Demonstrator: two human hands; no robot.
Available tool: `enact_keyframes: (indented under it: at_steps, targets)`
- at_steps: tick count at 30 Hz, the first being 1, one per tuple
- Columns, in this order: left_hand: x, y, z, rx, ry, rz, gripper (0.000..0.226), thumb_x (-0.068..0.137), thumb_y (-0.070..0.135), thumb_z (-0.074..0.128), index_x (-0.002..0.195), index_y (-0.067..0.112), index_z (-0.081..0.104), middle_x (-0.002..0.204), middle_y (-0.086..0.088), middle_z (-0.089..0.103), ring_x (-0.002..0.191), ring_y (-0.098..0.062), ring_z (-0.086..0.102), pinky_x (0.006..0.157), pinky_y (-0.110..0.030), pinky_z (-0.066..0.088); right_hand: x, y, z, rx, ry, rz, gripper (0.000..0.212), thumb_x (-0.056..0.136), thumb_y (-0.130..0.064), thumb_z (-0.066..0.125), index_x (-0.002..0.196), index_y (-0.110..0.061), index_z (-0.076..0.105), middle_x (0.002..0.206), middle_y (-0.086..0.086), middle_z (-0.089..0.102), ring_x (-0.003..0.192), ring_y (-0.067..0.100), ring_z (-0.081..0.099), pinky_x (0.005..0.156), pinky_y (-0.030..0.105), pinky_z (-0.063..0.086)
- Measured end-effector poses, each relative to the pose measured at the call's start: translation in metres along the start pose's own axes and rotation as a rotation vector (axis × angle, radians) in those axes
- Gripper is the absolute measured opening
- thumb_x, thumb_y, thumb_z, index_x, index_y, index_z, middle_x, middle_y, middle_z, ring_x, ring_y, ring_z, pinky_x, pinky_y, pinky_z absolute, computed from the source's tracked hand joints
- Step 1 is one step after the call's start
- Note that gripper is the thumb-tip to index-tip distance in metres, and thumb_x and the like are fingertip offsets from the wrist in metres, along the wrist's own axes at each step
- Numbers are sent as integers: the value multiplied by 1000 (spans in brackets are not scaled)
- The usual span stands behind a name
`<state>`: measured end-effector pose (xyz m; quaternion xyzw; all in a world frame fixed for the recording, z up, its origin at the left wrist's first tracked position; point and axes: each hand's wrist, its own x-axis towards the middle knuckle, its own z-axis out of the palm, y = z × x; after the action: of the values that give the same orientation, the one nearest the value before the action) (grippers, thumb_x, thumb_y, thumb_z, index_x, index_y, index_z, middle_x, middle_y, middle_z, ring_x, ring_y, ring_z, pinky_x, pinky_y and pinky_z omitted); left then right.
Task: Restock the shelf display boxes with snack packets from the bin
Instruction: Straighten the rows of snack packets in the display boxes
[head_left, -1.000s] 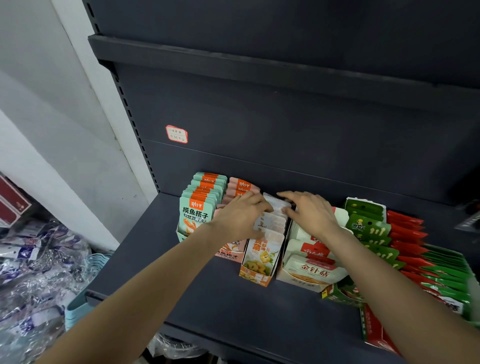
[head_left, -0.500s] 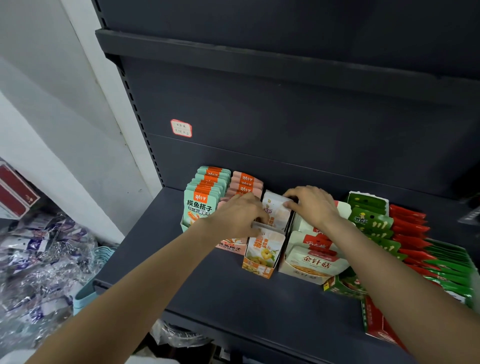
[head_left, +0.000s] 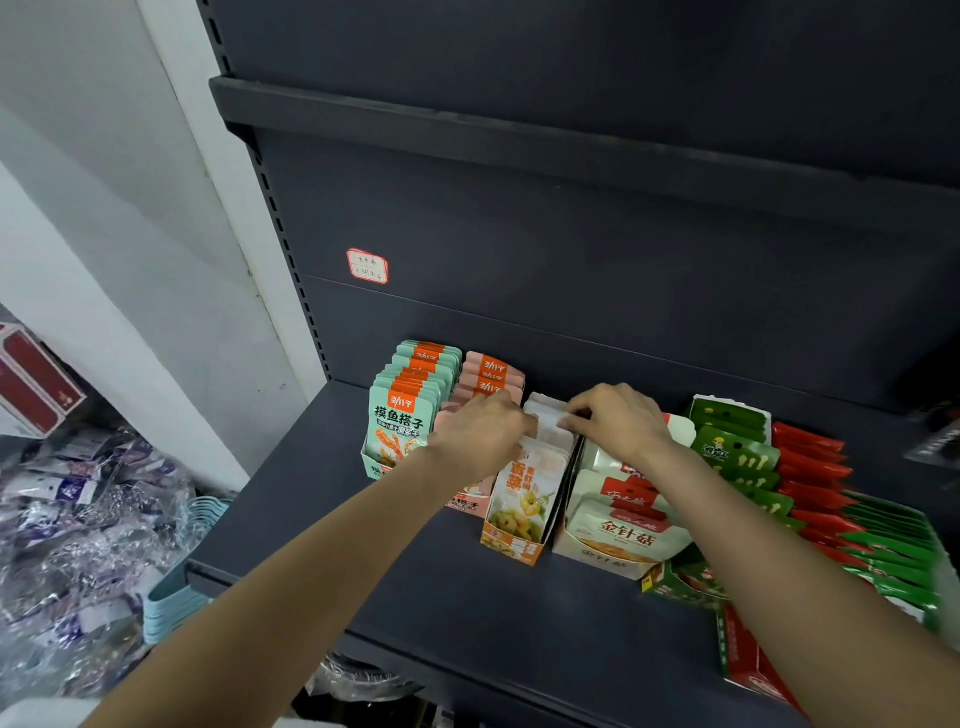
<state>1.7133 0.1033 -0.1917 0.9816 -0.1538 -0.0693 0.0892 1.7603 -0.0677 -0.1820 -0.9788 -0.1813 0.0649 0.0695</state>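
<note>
bare-skinned left hand (head_left: 480, 434) and right hand (head_left: 618, 423) meet over the narrow orange cardboard display box (head_left: 514, 543). both curl, fingertips pinched on the white tops of the pale snack packets (head_left: 545, 431) standing at the box's rear. front packet upright in same box. left of the box: mint-green packet row (head_left: 402, 415). right of it: white mushroom-packet box (head_left: 618, 530), then green and red packets (head_left: 810, 467). all on dark grey metal shelf (head_left: 415, 587).
</note>
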Motion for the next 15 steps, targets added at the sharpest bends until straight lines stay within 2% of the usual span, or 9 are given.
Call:
enact_keyframes:
  at_steps: [3, 7, 10, 15]
  targets:
    - [3, -1, 6, 20, -1, 18, 38, 89, 19, 59, 127, 21, 53, 126, -10, 50, 118, -29, 44, 97, -45, 43, -1, -1, 0, -2, 4, -4, 33, 94, -40, 52, 127, -35, 56, 114, -4, 67, 105, 19, 60, 81, 32, 44]
    - [2, -3, 7, 31, 20, 60, 40, 87, 26, 62, 125, 22, 51, 122, -8, 54, 116, -25, 44, 94, -39, 38, -3, -1, -3, 21, 26, -56, 39, 95, -38, 50, 133, -29, 51, 127, 0, 59, 118, 20, 49, 97, 38, 38]
    - [0, -6, 8, -43, 77, 61, 39, 87, 26, 63, 125, 22, 51, 125, -4, 55, 119, -22, 44, 98, -38, 37, -11, -2, -6, 108, 100, -71, 38, 96, -35, 50, 132, -26, 52, 127, 0, 57, 118, 19, 49, 97, 36, 40]
    - [-6, -5, 6, -60, 119, 32, 43, 90, 27, 60, 130, 23, 47, 133, 0, 51, 125, -19, 40, 104, -37, 32, -24, -4, -7, 92, 65, -51, 43, 94, -36, 52, 136, -24, 49, 135, -1, 50, 124, 18, 45, 102, 36, 38]
